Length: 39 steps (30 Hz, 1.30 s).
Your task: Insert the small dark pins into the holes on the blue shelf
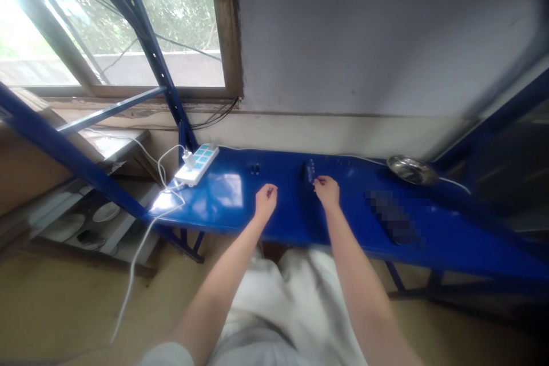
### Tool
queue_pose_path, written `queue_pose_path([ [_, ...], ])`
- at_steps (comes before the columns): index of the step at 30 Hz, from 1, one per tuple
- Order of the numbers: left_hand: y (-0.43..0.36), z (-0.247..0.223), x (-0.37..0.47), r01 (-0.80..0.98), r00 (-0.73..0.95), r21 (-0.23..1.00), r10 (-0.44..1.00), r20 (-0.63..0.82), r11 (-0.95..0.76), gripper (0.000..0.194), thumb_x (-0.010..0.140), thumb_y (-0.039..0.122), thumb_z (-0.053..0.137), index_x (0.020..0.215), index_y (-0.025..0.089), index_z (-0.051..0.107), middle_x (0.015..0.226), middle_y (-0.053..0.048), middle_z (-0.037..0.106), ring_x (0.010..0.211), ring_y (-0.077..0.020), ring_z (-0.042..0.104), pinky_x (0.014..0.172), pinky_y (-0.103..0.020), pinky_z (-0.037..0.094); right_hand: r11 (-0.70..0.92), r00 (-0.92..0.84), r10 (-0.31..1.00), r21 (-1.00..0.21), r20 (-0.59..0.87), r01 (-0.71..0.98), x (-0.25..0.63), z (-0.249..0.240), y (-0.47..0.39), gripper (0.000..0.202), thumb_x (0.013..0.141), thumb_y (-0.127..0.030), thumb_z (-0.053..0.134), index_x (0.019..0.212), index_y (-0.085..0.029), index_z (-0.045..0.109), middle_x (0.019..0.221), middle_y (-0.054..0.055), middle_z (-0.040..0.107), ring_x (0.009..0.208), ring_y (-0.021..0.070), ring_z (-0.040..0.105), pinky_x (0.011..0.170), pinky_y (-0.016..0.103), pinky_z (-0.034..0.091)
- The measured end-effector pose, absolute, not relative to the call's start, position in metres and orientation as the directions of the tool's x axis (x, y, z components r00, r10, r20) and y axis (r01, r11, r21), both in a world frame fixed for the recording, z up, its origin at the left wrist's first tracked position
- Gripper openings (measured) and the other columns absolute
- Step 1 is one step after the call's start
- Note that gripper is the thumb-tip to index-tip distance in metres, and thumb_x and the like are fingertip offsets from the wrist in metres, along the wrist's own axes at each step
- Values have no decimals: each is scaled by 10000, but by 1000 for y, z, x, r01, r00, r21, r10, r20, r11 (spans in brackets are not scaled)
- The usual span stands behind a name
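Along the blue bench (291,183), from the left, come a white power strip (199,164), two small black pieces (255,169) and the left hand (266,202), pinching a small dark item (269,192) too blurred to identify. Just short of some clear pieces (311,170), the right hand (328,191) has its fingertips pressed together on another dark bit (318,181), also unclear; farther right lie a pixelated dark object (392,217) and a shiny metal dish (412,170).

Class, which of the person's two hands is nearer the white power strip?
The left hand is nearer the white power strip; the right hand is farther across the blue table, beside small clear items.
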State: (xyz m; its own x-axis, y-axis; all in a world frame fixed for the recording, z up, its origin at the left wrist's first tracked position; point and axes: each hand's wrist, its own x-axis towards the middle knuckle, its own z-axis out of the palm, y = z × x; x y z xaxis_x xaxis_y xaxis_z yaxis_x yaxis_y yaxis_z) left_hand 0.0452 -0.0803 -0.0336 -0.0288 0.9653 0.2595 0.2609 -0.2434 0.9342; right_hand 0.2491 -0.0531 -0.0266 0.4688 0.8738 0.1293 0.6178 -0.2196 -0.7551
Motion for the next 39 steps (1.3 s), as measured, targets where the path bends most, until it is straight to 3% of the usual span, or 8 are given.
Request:
queue_pose_path([
  [3, -80, -34, 45, 253, -21, 935, 965, 261, -247, 169, 801, 242, 457, 828, 167, 606, 756, -28, 604, 717, -127, 558, 705, -258, 438, -24, 547, 790, -878, 277, 479, 221, -26, -74, 289, 823, -313, 419, 1016, -143, 552, 932, 98, 639, 817, 155, 603, 741, 257, 462],
  [6, -81, -35, 45, 247, -18, 938, 966, 256, -244, 173, 806, 249, 453, 832, 168, 603, 737, -22, 596, 692, -123, 553, 684, -251, 438, 122, 549, 742, -883, 385, 454, 200, -28, -89, 314, 845, -380, 391, 1021, -155, 521, 967, 99, 608, 849, 158, 579, 751, 267, 459],
  [11, -81, -36, 48, 286, -64, 919, 952, 299, -270, 188, 791, 184, 458, 912, 170, 600, 782, -25, 596, 679, -113, 541, 689, -245, 436, 169, 509, 745, -860, 431, 481, 192, -34, -95, 326, 838, -415, 409, 1006, -156, 515, 936, 95, 597, 843, 165, 574, 764, 284, 458],
  [17, -67, -28, 45, 468, -73, 839, 934, 349, -277, 436, 802, 188, 459, 1236, 220, 481, 831, -34, 608, 741, -152, 576, 751, -283, 434, 208, 422, 791, -843, 443, 496, 192, -34, -99, 336, 835, -433, 411, 997, -165, 533, 919, 91, 616, 840, 175, 584, 768, 303, 463],
  [21, -45, -16, 37, 623, -73, 765, 962, 265, -163, 616, 784, 188, 487, 1373, 196, 305, 915, -104, 624, 829, -228, 602, 786, -344, 422, 200, 399, 812, -846, 425, 494, 192, -34, -101, 349, 840, -440, 404, 1009, -164, 535, 937, 94, 619, 854, 178, 585, 769, 307, 466],
  [25, -27, -12, 33, 655, -102, 754, 981, 164, -58, 697, 746, 147, 530, 1390, 168, 265, 994, -174, 613, 885, -268, 605, 826, -374, 397, 181, 392, 823, -845, 410, 504, 192, -34, -101, 355, 842, -447, 398, 997, -164, 545, 946, 99, 622, 858, 184, 588, 767, 316, 471],
  [32, -8, -16, 32, 714, -131, 700, 985, 115, 13, 659, 765, 115, 482, 1385, 146, 261, 1067, -219, 570, 954, -290, 588, 828, -380, 396, 182, 373, 834, -841, 407, 510, 193, -33, -101, 349, 838, -448, 403, 975, -166, 557, 939, 100, 626, 845, 186, 589, 761, 318, 476],
  [39, -2, -21, 24, 756, -92, 651, 974, 206, -66, 329, 789, 66, 425, 1074, 170, 552, 1001, -161, 608, 897, -254, 610, 775, -342, 423, 194, 368, 835, -845, 408, 498, 193, -33, -101, 363, 836, -466, 408, 975, -166, 559, 938, 96, 627, 843, 179, 588, 758, 307, 474],
])
